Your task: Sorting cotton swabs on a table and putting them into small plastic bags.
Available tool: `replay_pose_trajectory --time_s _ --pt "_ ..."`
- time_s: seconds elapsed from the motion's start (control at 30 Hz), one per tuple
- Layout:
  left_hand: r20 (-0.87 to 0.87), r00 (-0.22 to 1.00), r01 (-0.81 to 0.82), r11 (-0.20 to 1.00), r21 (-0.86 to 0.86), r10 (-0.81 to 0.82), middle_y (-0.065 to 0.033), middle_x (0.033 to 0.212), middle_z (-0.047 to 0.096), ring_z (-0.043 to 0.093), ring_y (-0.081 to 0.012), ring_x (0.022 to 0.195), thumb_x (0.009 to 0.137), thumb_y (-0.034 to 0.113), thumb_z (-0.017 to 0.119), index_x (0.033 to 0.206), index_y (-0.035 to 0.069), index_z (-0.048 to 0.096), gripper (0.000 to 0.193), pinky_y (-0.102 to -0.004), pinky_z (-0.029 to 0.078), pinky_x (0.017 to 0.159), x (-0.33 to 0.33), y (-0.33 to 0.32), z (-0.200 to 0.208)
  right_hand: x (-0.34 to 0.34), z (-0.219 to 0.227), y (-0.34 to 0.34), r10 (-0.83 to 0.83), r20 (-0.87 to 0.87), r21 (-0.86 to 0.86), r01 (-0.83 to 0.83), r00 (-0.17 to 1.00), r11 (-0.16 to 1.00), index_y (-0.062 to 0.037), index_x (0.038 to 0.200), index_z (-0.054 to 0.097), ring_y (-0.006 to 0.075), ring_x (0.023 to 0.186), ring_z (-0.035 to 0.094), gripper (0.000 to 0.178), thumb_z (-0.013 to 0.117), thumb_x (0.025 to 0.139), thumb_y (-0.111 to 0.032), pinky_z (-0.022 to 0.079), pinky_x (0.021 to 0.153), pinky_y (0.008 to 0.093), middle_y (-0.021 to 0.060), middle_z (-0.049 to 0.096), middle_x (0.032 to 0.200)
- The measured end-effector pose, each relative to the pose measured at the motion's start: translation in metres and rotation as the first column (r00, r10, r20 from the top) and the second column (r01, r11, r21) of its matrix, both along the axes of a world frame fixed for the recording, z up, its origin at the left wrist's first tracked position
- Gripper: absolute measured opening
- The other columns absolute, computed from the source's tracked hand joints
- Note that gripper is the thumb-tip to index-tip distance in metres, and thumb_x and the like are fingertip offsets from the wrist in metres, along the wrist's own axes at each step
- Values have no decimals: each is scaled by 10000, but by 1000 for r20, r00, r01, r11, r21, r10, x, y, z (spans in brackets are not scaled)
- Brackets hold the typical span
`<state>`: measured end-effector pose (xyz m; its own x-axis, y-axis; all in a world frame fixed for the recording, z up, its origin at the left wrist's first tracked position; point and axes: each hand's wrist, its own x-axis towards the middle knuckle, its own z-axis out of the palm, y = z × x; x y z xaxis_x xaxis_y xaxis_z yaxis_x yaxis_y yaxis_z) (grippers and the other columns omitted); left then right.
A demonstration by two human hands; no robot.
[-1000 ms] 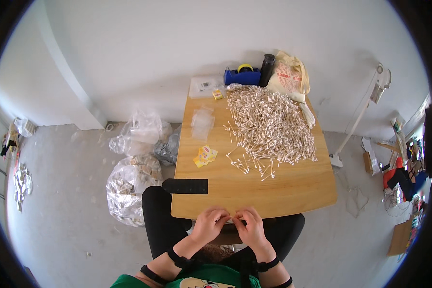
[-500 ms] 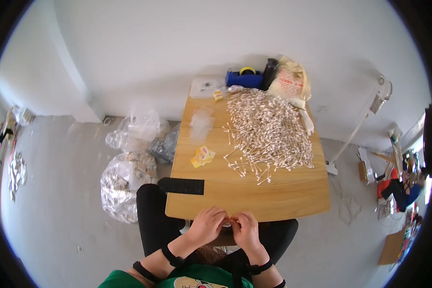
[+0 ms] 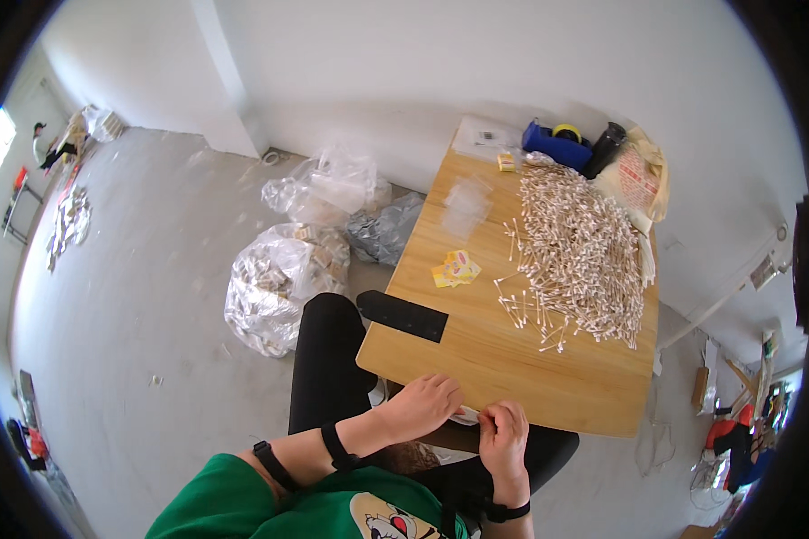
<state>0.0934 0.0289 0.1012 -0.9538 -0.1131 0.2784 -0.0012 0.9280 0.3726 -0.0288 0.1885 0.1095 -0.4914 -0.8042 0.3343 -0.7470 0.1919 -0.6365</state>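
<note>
Plenty looks left, with loose cotton swabs (image 3: pixel 582 256) heaped on the counter (image 3: pixel 503 364), the right hand (image 3: pixel 505 437) pinching a white piece (image 3: pixel 466 416), the left hand (image 3: pixel 428 402) curled, grip unclear.

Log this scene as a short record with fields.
Surface: wooden table
Left hand: beside small white item, grip unclear
Right hand: apparently pinching that item's right end
Table, right: loose heap of cotton swabs
Table, left: yellow cards, clear plastic sleeves, flat black strip overhanging the edge
Table, far end: blue tape dispenser, black bottle, cream cloth bag
</note>
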Motion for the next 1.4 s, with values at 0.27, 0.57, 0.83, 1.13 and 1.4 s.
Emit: replay_pose_trajectory --time_s 0.27,0.57,0.83,1.13,1.4 --pt "-42 993 112 994 -6 -112 -105 886 554 601 -255 886 858 184 573 875 29 526 163 -372 499 755 7 -5 9 1 9 -2 99 -76 104 -91 992 990 -47 752 572 329 753 570 173 723 690 10 452 659 423 103 568 798" --pt "-45 973 230 969 89 -227 -108 879 542 578 -268 853 859 169 535 870 31 509 141 -384 485 760 17 -14 14 1 24 -1 169 -30 154 -163 985 975 -63 743 581 310 734 584 175 749 701 -37 456 627 419 80 576 783" --pt "74 955 280 957 82 -286 -94 944 565 584 -251 937 862 184 554 920 43 542 153 -362 488 809 21 -12 20 3 33 -3 258 -51 155 -248 965 956 -71 727 595 291 698 593 184 775 690 -56 483 598 398 67 578 764" --pt "42 930 355 923 150 -365 -105 957 582 597 -262 914 868 157 550 920 35 531 134 -356 496 812 23 -16 31 0 49 -2 277 -27 134 -271 961 953 -43 737 590 290 693 586 192 775 686 -38 477 600 386 84 566 740" --pt "113 927 349 934 80 -356 -95 916 566 593 -240 896 873 155 551 914 31 547 131 -346 501 801 21 -8 36 12 39 -2 324 -82 95 -316 943 944 -39 775 594 271 695 597 152 728 704 -49 498 624 368 79 566 760"
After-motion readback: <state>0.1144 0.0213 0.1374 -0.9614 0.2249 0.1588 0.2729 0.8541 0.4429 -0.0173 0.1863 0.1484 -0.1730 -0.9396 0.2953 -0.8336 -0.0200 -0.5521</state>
